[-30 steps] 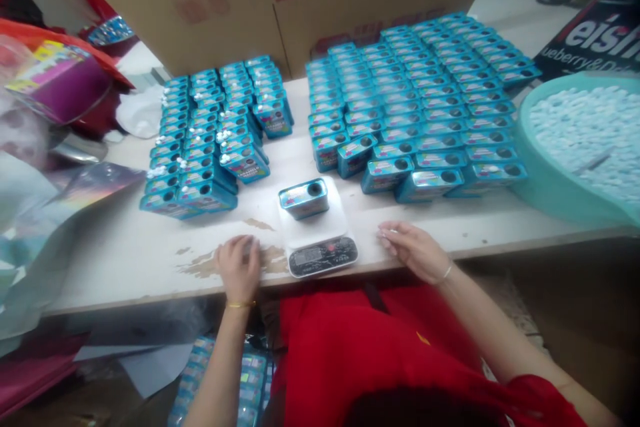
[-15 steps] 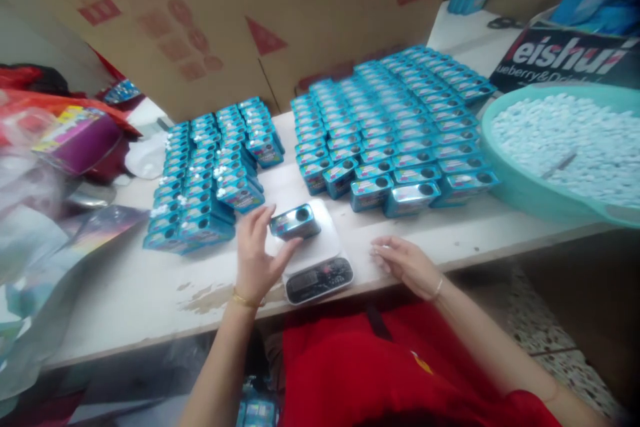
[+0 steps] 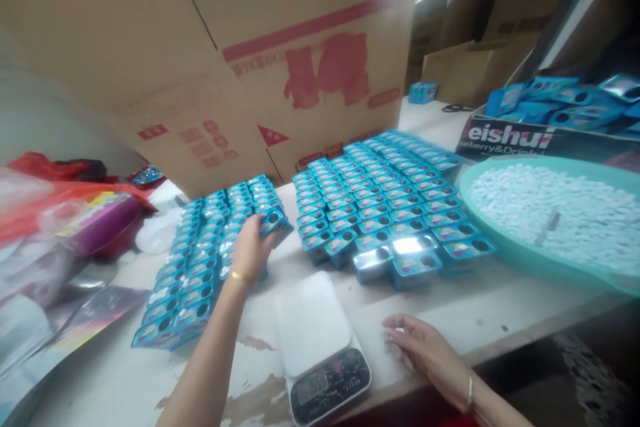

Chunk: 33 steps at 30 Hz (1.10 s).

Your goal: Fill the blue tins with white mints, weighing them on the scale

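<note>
My left hand (image 3: 253,247) is closed round a small blue box (image 3: 275,221) with a dark round spot on top, at the near right end of the left group of boxes (image 3: 200,260). White pieces lie on several of those boxes. Below the hand, a white scale (image 3: 313,323) with a black display panel has nothing on its plate. My right hand (image 3: 420,350) hovers to the right of the scale, fingers pinched together; what they hold, if anything, is too small to make out. A larger group of blue boxes (image 3: 380,200) stands behind it.
A turquoise basin (image 3: 480,227) full of pale tablets, with a scoop-like thing in it, stands at the right. Behind it is a printed carton (image 3: 505,137) of blue packs. A big cardboard box (image 3: 240,100) rises at the back. Plastic bags (image 3: 45,213) lie at the left.
My left hand has carried the box from the scale forward to the left group. My right hand stays beside the scale. The view has tilted up.
</note>
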Motion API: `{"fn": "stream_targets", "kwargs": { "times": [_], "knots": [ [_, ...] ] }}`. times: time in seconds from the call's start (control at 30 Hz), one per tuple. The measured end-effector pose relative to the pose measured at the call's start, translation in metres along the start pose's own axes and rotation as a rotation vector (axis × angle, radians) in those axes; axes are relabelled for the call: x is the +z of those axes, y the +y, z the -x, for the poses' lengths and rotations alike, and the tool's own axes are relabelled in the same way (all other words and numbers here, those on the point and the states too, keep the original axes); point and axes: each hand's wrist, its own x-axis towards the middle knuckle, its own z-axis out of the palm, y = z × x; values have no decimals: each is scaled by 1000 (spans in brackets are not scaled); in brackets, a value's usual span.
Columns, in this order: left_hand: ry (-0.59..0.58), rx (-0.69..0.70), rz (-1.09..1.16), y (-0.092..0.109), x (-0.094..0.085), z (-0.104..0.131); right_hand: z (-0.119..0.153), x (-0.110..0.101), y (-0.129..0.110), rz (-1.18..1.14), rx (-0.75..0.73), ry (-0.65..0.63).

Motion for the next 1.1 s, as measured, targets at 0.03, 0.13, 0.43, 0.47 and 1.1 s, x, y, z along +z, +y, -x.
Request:
{"fn": "stream_targets", "kwargs": {
  "times": [0.03,0.13,0.43,0.47,1.1],
  "knots": [
    [-71,-21,-35,-4,7,-15,0,1,-1,-7,0,8],
    [-249,-36,-102,-13,31,-41,0,2,-4,-24,10,20],
    [-216,16,-219,-35,40,-53,-10,-6,7,24,75,13],
    [-202,6,-258,-38,39,-57,-9,-6,7,27,79,12],
    [-267,396,-416,28,-78,12,1,-9,-1,10,16,-32]
  ]
}}
